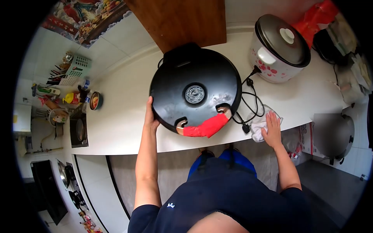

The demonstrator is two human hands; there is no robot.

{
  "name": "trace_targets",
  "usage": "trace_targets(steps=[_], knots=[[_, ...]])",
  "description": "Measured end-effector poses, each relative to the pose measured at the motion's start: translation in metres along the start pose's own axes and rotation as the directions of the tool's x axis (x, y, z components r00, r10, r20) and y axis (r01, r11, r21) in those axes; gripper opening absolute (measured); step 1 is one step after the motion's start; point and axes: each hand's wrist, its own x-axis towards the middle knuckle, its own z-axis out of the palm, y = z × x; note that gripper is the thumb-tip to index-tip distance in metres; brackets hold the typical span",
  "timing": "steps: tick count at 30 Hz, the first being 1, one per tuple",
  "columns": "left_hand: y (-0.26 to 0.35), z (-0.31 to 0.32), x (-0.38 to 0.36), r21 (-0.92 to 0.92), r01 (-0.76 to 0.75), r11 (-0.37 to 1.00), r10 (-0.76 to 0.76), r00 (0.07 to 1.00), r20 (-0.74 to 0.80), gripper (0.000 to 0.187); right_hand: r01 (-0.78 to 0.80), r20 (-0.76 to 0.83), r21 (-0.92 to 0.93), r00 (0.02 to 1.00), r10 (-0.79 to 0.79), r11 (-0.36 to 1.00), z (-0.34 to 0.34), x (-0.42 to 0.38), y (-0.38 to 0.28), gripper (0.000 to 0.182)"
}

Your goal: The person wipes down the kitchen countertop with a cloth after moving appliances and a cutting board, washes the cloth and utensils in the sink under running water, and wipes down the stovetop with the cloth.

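Observation:
A round black electric griddle [171, 93] with a closed lid sits on the white counter, its front handle wrapped in red material [208, 126]. My left hand [150, 116] grips the griddle's left edge; the fingers beneath the rim are partly hidden. To the right, my right hand [273, 128] lies flat with fingers stretched on a crumpled whitish cloth [257, 131] near the counter's front edge. A black power cord [254, 101] with a plug [246, 128] loops between the griddle and the cloth.
Behind the cloth stands a rice cooker [276, 64] with a red bag [316, 21] beside it. A wooden board [182, 23] leans at the back wall. Left are a sink [79, 130], a small bowl [95, 101] and a utensil rack [75, 70].

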Motion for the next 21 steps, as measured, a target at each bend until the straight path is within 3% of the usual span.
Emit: trace_targets(steps=[3, 6, 9, 13, 16, 17, 20, 21], knots=[[-0.013, 0.015, 0.014, -0.006, -0.005, 1.000, 0.005, 1.000, -0.011, 0.063, -0.079, 0.057, 0.013, 0.995, 0.078, 0.997, 0.019, 0.008, 0.016, 0.079], [-0.016, 0.024, 0.021, 0.001, 0.002, 1.000, -0.002, 1.000, 0.001, 0.064, -0.143, -0.008, -0.050, 0.990, 0.143, 0.988, 0.000, 0.026, -0.030, 0.079], [-0.011, 0.026, 0.032, 0.030, 0.025, 0.999, -0.027, 0.999, 0.044, 0.063, -0.150, -0.048, -0.114, 0.988, 0.145, 0.982, 0.005, 0.028, -0.035, 0.077], [-0.004, 0.035, 0.048, 0.072, 0.031, 0.997, -0.038, 0.996, 0.085, 0.059, -0.029, -0.069, -0.090, 0.997, 0.023, 0.996, 0.002, 0.023, -0.019, 0.079], [-0.001, 0.038, 0.057, 0.097, -0.017, 0.995, 0.011, 0.998, 0.063, 0.060, 0.049, 0.009, -0.026, 0.999, -0.049, 0.998, -0.007, 0.029, 0.015, 0.079], [-0.001, 0.037, 0.056, 0.069, 0.018, 0.997, -0.019, 1.000, 0.015, 0.061, 0.000, 0.111, -0.107, 0.994, 0.012, 0.994, -0.013, 0.033, 0.029, 0.080], [0.000, 0.012, 0.060, -0.027, -0.024, 0.999, 0.027, 0.995, 0.101, 0.064, 0.016, -0.025, -0.067, 1.000, -0.018, 0.998, -0.021, 0.035, 0.091, 0.078], [-0.002, 0.015, 0.050, -0.030, -0.088, 0.996, 0.086, 0.995, -0.041, 0.064, -0.018, -0.051, -0.124, 0.999, 0.012, 0.992, -0.020, 0.032, 0.114, 0.075]])
